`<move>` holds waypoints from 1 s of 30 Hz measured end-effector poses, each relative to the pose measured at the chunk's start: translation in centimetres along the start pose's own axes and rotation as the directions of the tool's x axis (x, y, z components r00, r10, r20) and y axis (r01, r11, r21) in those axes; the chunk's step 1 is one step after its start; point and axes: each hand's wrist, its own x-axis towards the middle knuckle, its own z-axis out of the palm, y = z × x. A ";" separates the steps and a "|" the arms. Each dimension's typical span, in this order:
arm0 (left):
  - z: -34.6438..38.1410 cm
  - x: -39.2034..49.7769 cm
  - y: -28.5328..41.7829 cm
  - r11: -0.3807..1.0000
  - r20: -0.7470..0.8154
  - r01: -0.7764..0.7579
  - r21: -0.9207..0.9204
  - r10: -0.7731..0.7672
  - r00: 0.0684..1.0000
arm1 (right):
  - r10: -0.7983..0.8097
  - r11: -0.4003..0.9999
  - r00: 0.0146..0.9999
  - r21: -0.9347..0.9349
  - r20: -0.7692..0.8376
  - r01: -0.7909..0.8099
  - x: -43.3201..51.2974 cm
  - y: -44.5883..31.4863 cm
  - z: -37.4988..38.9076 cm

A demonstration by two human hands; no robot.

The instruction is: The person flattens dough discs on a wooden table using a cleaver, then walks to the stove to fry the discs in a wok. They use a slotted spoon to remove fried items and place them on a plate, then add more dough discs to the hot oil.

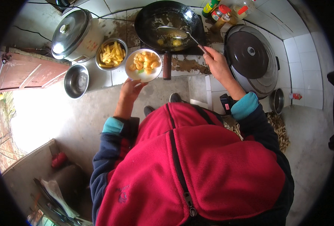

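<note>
My right hand (217, 62) grips the handle of a metal strainer ladle (171, 32), whose round head is over the oil in a black wok (144, 21). A couple of yellow pieces (177, 42) sit in the oil near the wok's front side. My left hand (131, 89) holds the near rim of a white plate (129, 74), its fingers partly hidden under it. Golden fried pieces (146, 60) and a small green mark or piece lie on the plate. The wok's wooden handle (167, 66) points towards me, just right of the plate.
Left of the plate are a metal bowl of yellow strips (112, 54), an empty metal bowl (76, 81) and a lidded cooker (71, 34). Bottles and jars (220, 12) stand behind right. A large lidded pot (249, 55) sits at right, near a small metal bowl (276, 100).
</note>
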 end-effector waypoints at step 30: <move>0.0 -0.2 -0.1 0.997 -0.074 -0.036 -0.073 0.030 0.997 | -0.277 0.943 0.960 -0.177 0.045 0.281 6.8 -1.0 3.5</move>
